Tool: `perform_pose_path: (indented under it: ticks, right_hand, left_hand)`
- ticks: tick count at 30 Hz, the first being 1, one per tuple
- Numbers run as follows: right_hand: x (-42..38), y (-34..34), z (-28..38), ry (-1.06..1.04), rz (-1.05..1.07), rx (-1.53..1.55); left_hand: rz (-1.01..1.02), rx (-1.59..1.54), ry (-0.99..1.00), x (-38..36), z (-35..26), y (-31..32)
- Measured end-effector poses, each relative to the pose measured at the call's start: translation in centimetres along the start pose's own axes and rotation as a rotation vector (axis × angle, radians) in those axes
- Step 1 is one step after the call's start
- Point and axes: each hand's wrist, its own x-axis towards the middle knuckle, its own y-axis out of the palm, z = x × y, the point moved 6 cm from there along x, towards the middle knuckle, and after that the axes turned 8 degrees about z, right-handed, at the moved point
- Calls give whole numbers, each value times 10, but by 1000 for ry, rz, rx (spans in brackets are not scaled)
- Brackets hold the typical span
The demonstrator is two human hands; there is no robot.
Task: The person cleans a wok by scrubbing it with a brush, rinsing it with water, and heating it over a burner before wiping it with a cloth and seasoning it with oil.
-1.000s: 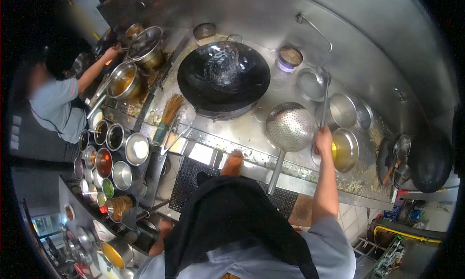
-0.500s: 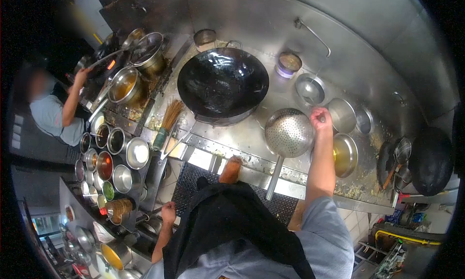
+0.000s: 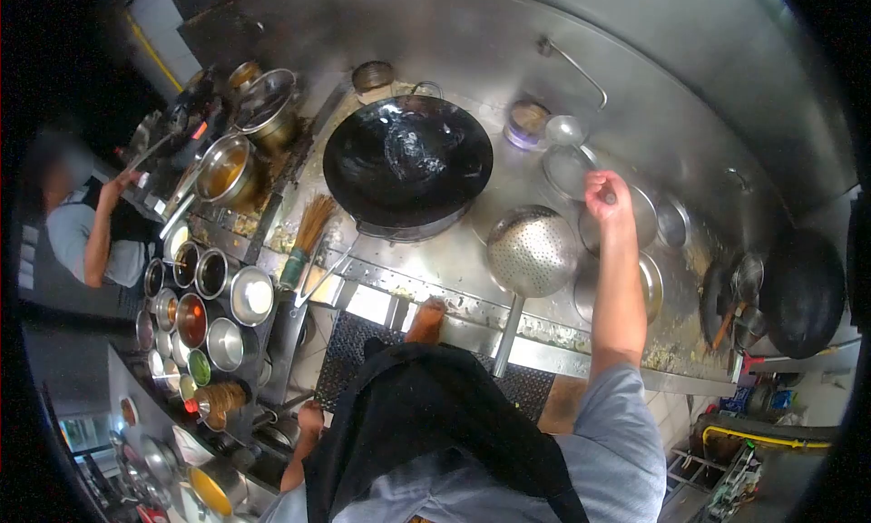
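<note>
My right hand (image 3: pixel 610 196) is closed around the handle of a ladle, whose round bowl (image 3: pixel 567 130) is up over the back of the steel range top, near a tub (image 3: pixel 527 124). Just under the ladle is a small steel bowl (image 3: pixel 569 170). A large perforated strainer (image 3: pixel 533 251) lies left of my right forearm, its handle pointing toward me. To the left sits a big black wok (image 3: pixel 408 165) with a shiny inside. Low at my left side, my left hand (image 3: pixel 310 420) is beside a dark handle (image 3: pixel 298 401); its fingers are too small to make out.
Several steel containers (image 3: pixel 226 343) of sauces and seasonings stand at left, near a bamboo brush (image 3: pixel 311 225). A co-worker (image 3: pixel 86 237) works at the far-left stove, by a pot (image 3: pixel 226 167). A spare black wok (image 3: pixel 802 293) is at right.
My right hand has risen slightly, lifting the ladle out of the small steel bowl toward the back. My left hand has dropped a little. The view has shifted slightly.
</note>
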Motion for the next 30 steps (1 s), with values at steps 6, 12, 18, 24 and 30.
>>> perform_pose_path:
  ticks: [6, 12, 18, 24, 30]
  right_hand:
    - [13, 11, -2, -45, -196, -377]
    - [3, -12, 3, -143, -321, -966]
    - [-15, -86, 5, -405, -457, -1631]
    - [4, -171, 15, -241, -786, -2254]
    - [-3, -107, -10, -218, -111, 76]
  left_hand:
    - [47, 72, 16, -8, -48, -5]
    - [2, -158, -143, -1, -11, 24]
    - [74, 437, 153, -26, -46, 9]
    - [21, 185, 72, -42, -48, 5]
    - [142, 267, 28, -29, -82, -27]
